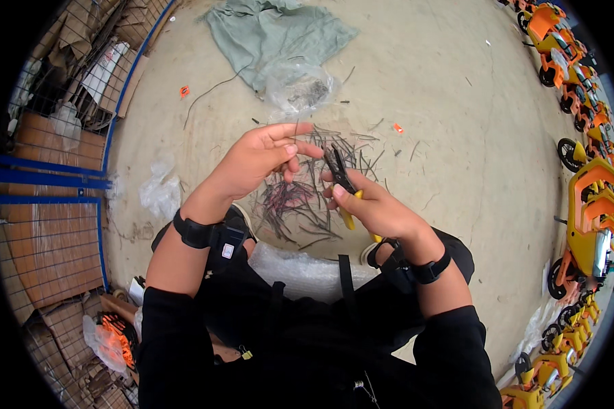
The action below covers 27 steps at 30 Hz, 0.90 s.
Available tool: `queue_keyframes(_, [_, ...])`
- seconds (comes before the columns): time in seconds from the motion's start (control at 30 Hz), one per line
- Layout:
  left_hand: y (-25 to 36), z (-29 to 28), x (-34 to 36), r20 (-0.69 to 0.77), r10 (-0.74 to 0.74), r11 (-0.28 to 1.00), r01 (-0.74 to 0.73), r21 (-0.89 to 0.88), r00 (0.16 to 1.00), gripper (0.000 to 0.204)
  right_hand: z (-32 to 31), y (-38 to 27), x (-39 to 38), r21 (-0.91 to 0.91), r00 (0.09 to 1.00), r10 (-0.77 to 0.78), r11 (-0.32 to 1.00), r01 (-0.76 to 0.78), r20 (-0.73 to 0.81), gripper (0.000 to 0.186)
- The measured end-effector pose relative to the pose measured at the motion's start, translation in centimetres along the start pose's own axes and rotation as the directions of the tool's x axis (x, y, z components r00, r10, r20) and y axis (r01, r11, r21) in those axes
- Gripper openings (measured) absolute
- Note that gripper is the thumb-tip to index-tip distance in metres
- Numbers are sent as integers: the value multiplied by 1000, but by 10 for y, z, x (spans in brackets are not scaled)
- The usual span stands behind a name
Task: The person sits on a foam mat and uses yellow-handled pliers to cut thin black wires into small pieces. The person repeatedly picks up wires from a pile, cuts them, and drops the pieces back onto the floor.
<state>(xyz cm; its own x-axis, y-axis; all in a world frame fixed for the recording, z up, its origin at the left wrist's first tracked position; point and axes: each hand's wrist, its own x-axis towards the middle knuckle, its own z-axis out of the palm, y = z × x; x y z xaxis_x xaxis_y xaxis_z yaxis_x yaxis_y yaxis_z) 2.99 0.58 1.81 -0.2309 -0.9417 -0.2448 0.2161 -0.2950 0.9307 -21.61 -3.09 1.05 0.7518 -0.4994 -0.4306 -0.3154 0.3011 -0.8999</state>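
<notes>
My left hand (266, 157) is raised above the pile, fingers loosely curled; a thin dark strand appears between them, though its grip is hard to make out. My right hand (372, 208) grips black-jawed pliers (339, 167) with yellow handles, their tips close to my left fingertips. On the floor below lies a loose heap of short dark wire pieces (314, 232), with some reddish-purple strands (290, 194) among them. A crumpled clear plastic bag (300, 90) lies beyond the heap.
A green-grey cloth (266, 31) lies ahead. Left stand blue-framed mesh cages (101, 232) holding cardboard, beside loose plastic (158, 191). Rows of yellow-orange small wheeled vehicles (580, 211) line the right. Bubble wrap (303, 273) lies by my legs.
</notes>
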Motion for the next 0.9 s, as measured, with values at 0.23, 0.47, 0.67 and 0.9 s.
queue_keyframes(0.23, [2,14,-1,15,-57,993,55,103,998,43,3,-1,5,-81,998,-55,995,55,-3,47])
queue_keyframes(0.47, [-8,16,-2,62,-23,986,12,168,998,45,8,10,9,-137,999,36,990,-38,-16,42])
queue_keyframes(0.67, [-12,17,-1,45,-55,964,41,262,997,45,9,18,13,-143,1000,-17,990,16,-7,51])
queue_keyframes(0.9, [-13,14,0,63,-79,966,61,253,995,40,11,10,7,-178,1000,-4,984,0,-17,50])
